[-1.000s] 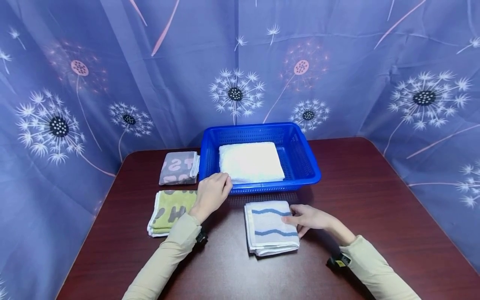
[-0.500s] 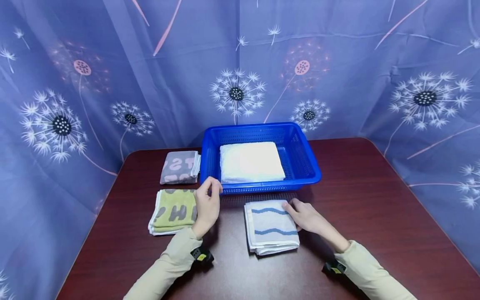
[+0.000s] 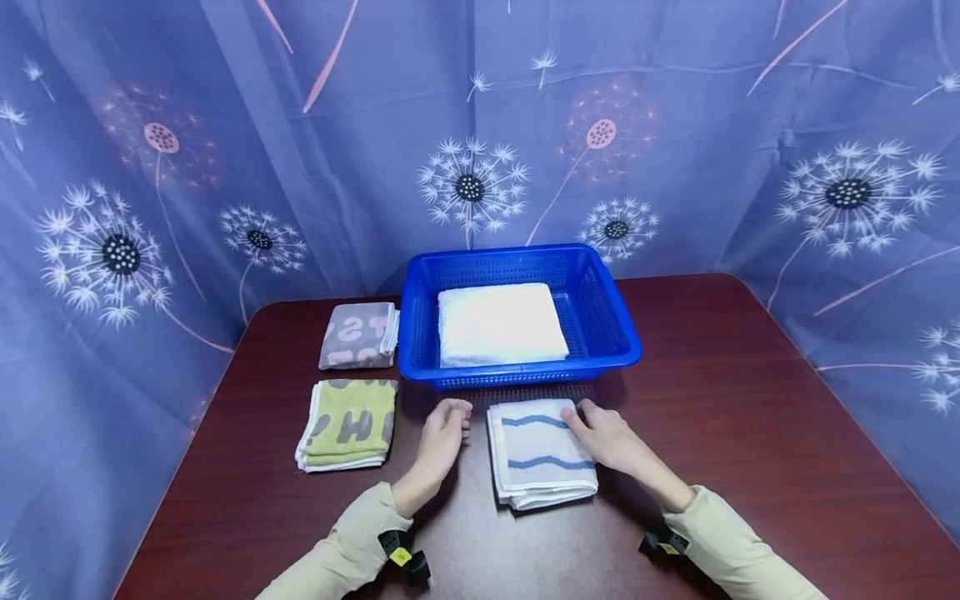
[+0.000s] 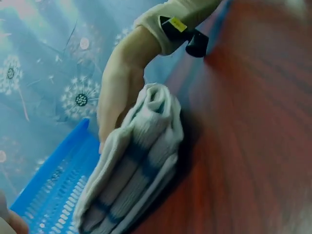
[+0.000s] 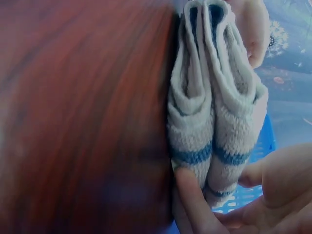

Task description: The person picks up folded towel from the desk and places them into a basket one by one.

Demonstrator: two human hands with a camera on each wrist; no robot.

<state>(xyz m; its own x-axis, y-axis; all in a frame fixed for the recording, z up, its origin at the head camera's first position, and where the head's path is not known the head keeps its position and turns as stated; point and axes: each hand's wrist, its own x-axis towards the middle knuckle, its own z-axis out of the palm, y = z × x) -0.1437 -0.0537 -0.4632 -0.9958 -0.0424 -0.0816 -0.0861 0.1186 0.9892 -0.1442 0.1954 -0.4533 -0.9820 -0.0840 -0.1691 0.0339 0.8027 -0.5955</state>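
Here our right hand (image 3: 613,437) pinches a folded white-and-blue terry towel (image 3: 537,450), left hand (image 3: 441,443) loose, empty; one-sided lifting could unfold it

A blue curtain (image 3: 360,150) with fluffy white flowers (image 3: 472,187) hung at the far side. On the brown table (image 3: 735,400), a grey towel (image 3: 356,336) lay far left, a green towel (image 3: 348,425) nearer. A blue basket (image 3: 517,372) held a white towel (image 3: 501,323).
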